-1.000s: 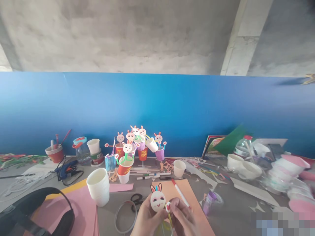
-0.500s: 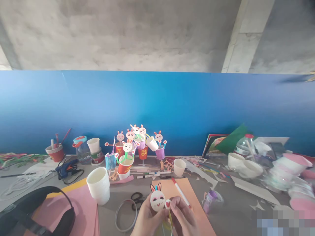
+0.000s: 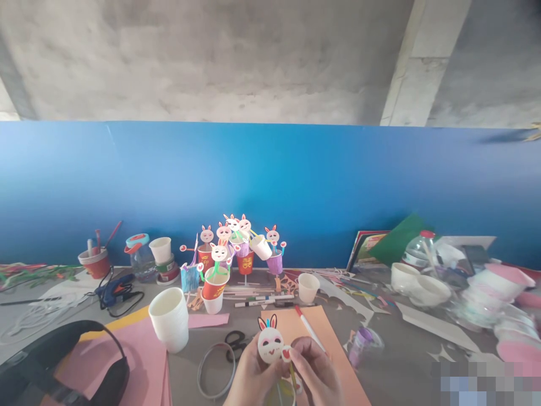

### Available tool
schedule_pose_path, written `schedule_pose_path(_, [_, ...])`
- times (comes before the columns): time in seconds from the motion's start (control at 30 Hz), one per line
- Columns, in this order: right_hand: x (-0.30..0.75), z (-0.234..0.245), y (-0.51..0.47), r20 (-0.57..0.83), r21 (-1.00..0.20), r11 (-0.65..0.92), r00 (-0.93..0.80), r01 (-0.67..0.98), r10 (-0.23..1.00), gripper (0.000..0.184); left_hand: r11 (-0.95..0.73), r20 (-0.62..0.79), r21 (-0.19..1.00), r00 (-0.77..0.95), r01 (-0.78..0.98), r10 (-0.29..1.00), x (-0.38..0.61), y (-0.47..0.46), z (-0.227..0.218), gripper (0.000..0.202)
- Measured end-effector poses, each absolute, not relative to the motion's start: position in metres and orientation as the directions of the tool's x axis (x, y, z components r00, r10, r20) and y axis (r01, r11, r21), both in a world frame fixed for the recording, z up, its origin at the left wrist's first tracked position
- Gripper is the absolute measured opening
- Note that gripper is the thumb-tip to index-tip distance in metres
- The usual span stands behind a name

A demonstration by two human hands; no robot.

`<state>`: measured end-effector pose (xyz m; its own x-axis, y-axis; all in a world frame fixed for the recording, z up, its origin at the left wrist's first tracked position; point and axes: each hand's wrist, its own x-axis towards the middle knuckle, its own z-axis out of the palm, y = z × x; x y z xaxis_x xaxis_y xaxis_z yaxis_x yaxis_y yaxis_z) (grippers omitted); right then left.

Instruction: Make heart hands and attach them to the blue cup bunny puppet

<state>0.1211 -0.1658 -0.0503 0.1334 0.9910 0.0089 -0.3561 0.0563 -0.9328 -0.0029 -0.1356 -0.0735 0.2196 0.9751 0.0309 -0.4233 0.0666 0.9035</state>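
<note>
My left hand (image 3: 258,366) is clamped on the white rabbit face (image 3: 270,344), just above the table (image 3: 401,366), and my right hand (image 3: 315,366) pinches the small heart disc (image 3: 286,353) beside its cheek. A yellow stick (image 3: 292,374) runs down below the disc (the lowest part drops out of view).

Under my hands lies orange paper (image 3: 344,366); my right hand hides the near end of a red-capped marker (image 3: 306,321) there. Just left are black scissors (image 3: 236,339), partly behind a ring of tape (image 3: 200,372), so I can't see their blades. Farther left, a stack of white cups (image 3: 169,321) stands beside pink paper (image 3: 147,366), with black headphones (image 3: 118,379) over the paper's left side. To the right is a purple tube (image 3: 359,345).

Across the back, finished-looking rabbit cups (image 3: 214,290) crowd together, one white cup (image 3: 261,248) tipped among them. Pens (image 3: 257,303) and a lone paper cup (image 3: 308,288) sit between them and me.
</note>
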Motion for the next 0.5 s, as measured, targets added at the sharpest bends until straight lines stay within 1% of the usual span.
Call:
schedule_pose_path(0.13, [0.123,-0.051,-0.166,0.024,-0.952,0.072,0.162,-0.298,0.986,0.038,0.073,0.024,0.910,0.227,-0.408,0.974,-0.003,-0.135,-0.074,0.050])
schedule_pose_path(0.33, [0.120,-0.066,-0.162,0.058,-0.923,0.120,0.177,-0.364,0.983,0.040,0.054,0.033,0.914,0.206,-0.403,0.978,-0.002,-0.135,-0.077,0.049])
schedule_pose_path(0.5, [0.116,-0.076,-0.159,0.094,-0.923,0.164,0.210,-0.348,0.973,0.040,0.066,0.032,0.911,0.227,-0.408,0.973,-0.003,-0.131,-0.084,0.049])
